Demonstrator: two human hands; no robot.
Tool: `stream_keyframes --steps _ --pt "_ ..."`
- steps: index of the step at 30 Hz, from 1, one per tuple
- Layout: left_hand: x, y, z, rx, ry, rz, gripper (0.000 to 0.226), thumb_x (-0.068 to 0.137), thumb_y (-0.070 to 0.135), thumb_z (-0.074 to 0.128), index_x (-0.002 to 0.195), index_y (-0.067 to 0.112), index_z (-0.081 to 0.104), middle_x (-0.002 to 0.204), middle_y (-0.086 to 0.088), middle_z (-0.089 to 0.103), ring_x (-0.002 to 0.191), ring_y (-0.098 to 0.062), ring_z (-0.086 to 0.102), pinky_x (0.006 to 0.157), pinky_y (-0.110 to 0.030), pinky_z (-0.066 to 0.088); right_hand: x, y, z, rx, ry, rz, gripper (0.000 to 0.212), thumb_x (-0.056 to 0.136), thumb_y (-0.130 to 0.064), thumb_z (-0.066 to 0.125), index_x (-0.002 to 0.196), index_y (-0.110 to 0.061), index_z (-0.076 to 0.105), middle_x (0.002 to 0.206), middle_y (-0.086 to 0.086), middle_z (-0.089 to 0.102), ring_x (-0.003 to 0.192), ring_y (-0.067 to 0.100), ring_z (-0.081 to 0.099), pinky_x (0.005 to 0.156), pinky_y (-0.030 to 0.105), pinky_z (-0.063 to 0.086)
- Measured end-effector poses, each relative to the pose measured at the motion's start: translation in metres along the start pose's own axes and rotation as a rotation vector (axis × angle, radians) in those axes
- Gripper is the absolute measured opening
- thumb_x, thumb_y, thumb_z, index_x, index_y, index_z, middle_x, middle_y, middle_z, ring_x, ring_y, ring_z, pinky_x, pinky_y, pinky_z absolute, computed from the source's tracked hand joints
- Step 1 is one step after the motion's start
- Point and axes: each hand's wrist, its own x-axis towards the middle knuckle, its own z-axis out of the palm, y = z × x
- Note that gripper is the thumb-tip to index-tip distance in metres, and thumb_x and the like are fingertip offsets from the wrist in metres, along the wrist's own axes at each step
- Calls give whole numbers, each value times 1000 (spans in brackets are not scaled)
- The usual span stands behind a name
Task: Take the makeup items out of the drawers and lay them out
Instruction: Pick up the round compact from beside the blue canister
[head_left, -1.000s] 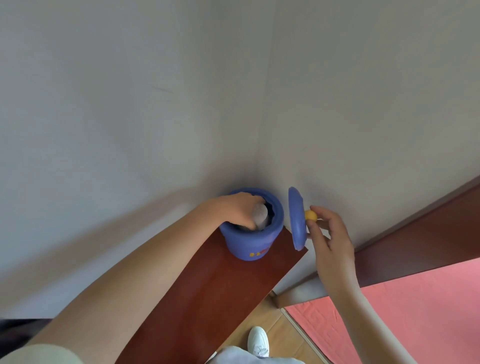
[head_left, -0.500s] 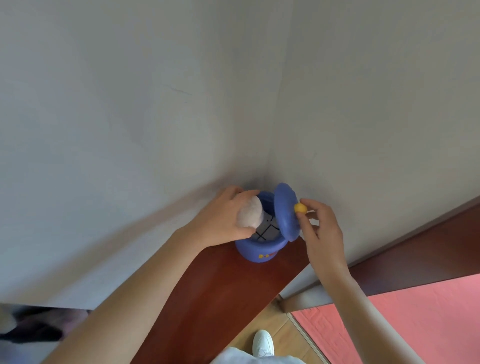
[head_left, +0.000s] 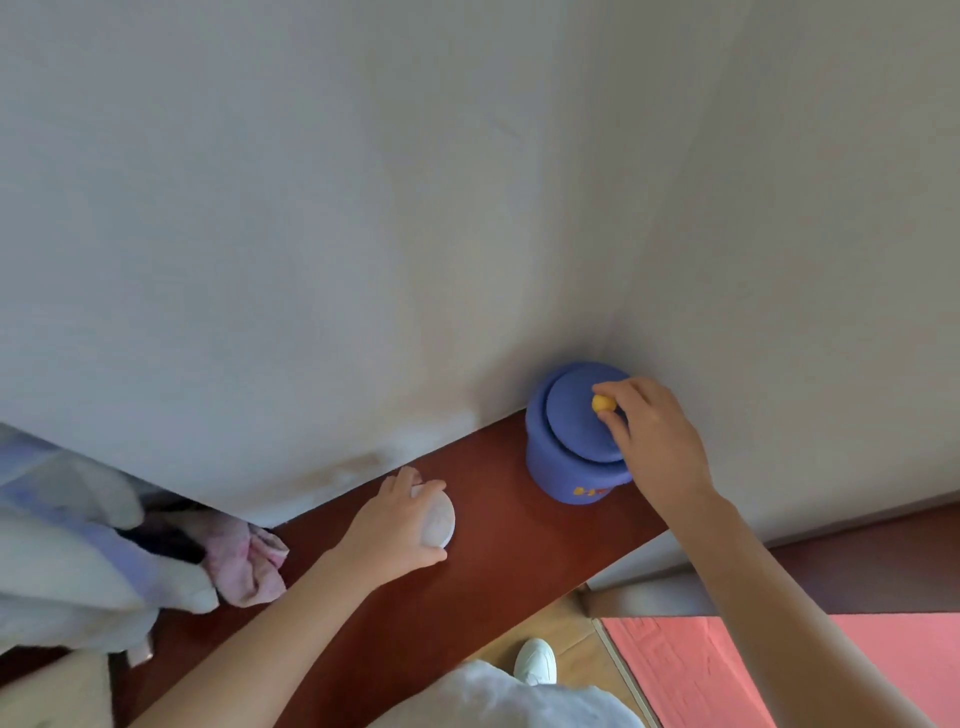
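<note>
A blue round jar stands on the red-brown wooden shelf in the wall corner. Its blue lid sits on the jar's mouth, tilted a little. My right hand pinches the lid's small yellow knob. To the left, my left hand grips a white rounded makeup item, which is down on the shelf surface. The jar's inside is hidden by the lid.
Pale walls meet right behind the jar. A heap of white, lilac and pink cloth lies at the shelf's left end. Below are a wooden floor, a white shoe and a pink mat.
My left hand lifted the white item out of the jar and carried it left and down onto the shelf. My right hand brought the lid from upright beside the jar onto its mouth.
</note>
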Motion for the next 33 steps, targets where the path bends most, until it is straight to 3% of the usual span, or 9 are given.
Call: stream_keyframes --steps 13,18,22,24,27,30,33 --pt "-1 -17 25 30 6 -48 83 75 44 67 145 26 26 136 -2 31 118 -19 38 90 -27 45 -2 -1 8 -46 76 -82 18 80 -3 67 96 -10 67 94 12 63 84 34 59 64 39 53" --pt "-3 -17 24 48 24 -36 88 75 53 66 147 25 22 141 -3 30 123 -20 38 94 -31 44 -3 1 8 -14 64 -79 25 84 -8 66 108 -10 65 98 13 62 89 33 56 74 41 50" --pt "-15 -14 18 26 183 -76 85 77 67 30 145 16 27 146 -6 36 130 -23 40 101 -34 39 -10 -22 7 61 125 -46 40 88 -31 49 120 -8 57 105 9 60 98 22 47 87 33 42" --pt "-25 -14 14 25 246 -98 86 76 65 21 143 12 34 142 -8 43 128 -25 44 103 -36 38 -17 -48 10 115 77 -117 44 89 -36 41 119 -8 57 112 9 60 106 18 44 93 31 39" --pt "-46 -19 10 51 338 -158 76 80 59 33 134 8 47 134 -11 53 123 -29 52 103 -41 38 -28 -93 26 173 -103 -296 42 91 -38 39 117 -11 59 115 6 61 110 14 46 94 23 37" --pt "-78 -23 3 88 414 -285 74 80 56 37 130 4 52 133 -13 56 124 -30 52 101 -43 32 -38 -133 47 171 -331 -456 53 90 -49 33 125 -16 54 128 2 55 122 14 44 101 23 36" --pt "-115 -31 -1 55 496 -429 75 80 55 39 132 2 50 136 -16 52 128 -31 48 103 -46 36 -47 -170 63 147 -518 -601 69 87 -62 24 140 -19 39 146 -2 37 137 12 28 109 20 19"
